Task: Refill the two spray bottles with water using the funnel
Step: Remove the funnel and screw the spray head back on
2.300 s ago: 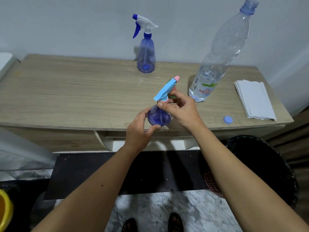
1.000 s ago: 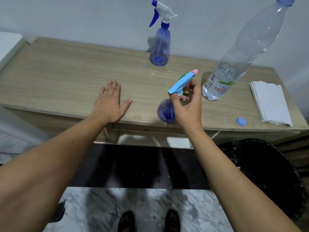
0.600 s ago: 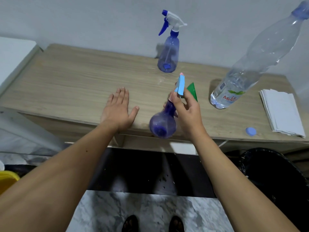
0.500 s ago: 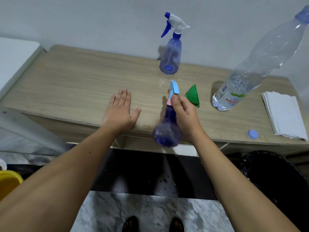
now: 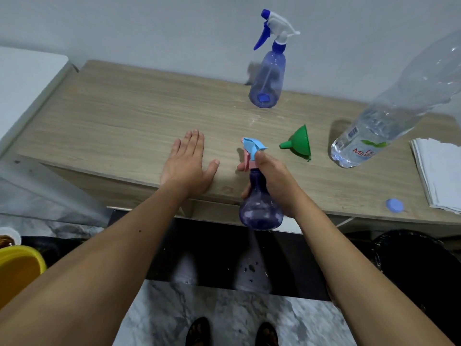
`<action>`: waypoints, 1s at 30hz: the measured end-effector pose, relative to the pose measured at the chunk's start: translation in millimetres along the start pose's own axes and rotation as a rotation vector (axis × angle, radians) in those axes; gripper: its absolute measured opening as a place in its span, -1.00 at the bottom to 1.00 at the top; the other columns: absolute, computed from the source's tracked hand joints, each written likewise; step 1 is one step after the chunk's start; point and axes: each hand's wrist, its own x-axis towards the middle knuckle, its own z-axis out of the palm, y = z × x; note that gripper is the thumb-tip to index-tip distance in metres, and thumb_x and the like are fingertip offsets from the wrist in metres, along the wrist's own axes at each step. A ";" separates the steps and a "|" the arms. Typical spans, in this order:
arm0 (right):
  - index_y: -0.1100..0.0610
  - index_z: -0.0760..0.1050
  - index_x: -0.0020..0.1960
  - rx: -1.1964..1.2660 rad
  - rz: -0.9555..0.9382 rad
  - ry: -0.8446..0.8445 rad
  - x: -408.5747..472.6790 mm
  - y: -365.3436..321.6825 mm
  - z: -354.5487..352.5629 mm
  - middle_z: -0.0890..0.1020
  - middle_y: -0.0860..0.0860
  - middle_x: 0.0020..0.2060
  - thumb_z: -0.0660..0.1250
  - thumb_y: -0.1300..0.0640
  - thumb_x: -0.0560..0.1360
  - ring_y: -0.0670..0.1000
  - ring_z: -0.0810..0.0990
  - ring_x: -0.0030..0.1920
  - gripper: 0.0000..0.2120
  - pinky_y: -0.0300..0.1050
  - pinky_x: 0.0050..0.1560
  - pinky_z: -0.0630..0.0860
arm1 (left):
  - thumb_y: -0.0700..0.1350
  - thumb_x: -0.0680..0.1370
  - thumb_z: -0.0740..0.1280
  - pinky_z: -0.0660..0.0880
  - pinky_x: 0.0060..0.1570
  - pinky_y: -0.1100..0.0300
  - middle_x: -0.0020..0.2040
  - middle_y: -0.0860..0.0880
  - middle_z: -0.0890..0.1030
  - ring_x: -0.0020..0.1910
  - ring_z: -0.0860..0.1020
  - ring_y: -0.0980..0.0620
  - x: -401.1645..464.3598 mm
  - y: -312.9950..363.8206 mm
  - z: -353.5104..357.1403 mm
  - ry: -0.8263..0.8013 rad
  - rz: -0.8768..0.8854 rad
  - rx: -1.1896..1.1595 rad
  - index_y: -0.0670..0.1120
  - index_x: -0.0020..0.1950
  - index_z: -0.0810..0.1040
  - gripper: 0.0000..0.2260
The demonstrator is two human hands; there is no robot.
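My right hand point(image 5: 273, 182) grips the neck of a small purple spray bottle point(image 5: 260, 209) with a light-blue and pink trigger head, held in the air over the table's front edge. My left hand point(image 5: 187, 164) lies flat and open on the wooden table point(image 5: 119, 126), to the left of that bottle. A second, taller blue spray bottle point(image 5: 268, 76) with a white and blue head stands at the back by the wall. A green funnel point(image 5: 299, 142) lies on its side just right of my right hand. A large clear water bottle point(image 5: 389, 116), partly filled, stands at the right.
A blue bottle cap point(image 5: 394, 205) lies near the front right edge, beside a stack of white paper napkins point(image 5: 439, 171). A black bin point(image 5: 419, 265) sits on the floor at the right, a yellow bucket point(image 5: 17, 268) at the left. My feet show on the marble floor.
My left hand let go of the small bottle and settled flat on the table. My right hand swung the bottle downward and toward me, uncovering the green funnel behind it.
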 end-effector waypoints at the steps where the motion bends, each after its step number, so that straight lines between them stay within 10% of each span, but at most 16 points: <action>1: 0.36 0.47 0.29 -0.015 -0.021 0.004 1.0 2.3 0.1 0.65 0.25 0.14 0.08 -0.03 0.78 0.11 0.65 -0.46 -0.55 -0.05 -0.37 0.62 | 0.34 0.58 -0.14 -0.16 0.68 -0.02 0.75 -0.10 -0.04 0.72 -0.10 -0.02 -0.1 -0.3 -0.2 0.001 0.002 -0.002 -0.17 0.73 -0.06 -0.15; 10: 0.14 0.47 -0.02 -0.119 -0.110 0.067 4.0 3.8 4.0 0.60 0.19 0.01 0.26 -0.02 0.72 0.20 0.65 -0.43 -0.75 -0.06 -0.36 0.56 | 0.34 0.60 -0.13 -0.15 0.68 -0.03 0.75 -0.10 -0.03 0.72 -0.10 -0.02 -1.8 -1.8 -1.0 0.013 0.021 -0.009 -0.17 0.73 -0.06 -0.16; 20: 0.14 0.53 0.00 -0.099 -0.053 0.058 2.7 -1.9 6.3 0.63 0.23 0.19 0.26 -0.07 0.72 0.25 0.69 -0.38 -0.71 0.13 -0.23 0.62 | 0.34 0.60 -0.10 -0.12 0.68 -0.05 0.74 -0.13 0.03 0.72 -0.05 -0.05 -2.6 -1.7 0.1 0.028 0.030 -0.014 -0.19 0.73 -0.01 -0.16; 30: 0.12 0.54 0.04 -0.098 -0.083 0.077 3.7 -2.6 8.8 0.60 0.11 -0.12 0.38 0.02 0.67 0.21 0.65 -0.43 -0.83 -0.05 -0.37 0.58 | 0.34 0.60 -0.09 -0.10 0.68 -0.06 0.74 -0.14 0.03 0.72 -0.04 -0.05 -2.9 -2.6 0.1 0.034 0.032 -0.024 -0.19 0.73 0.00 -0.16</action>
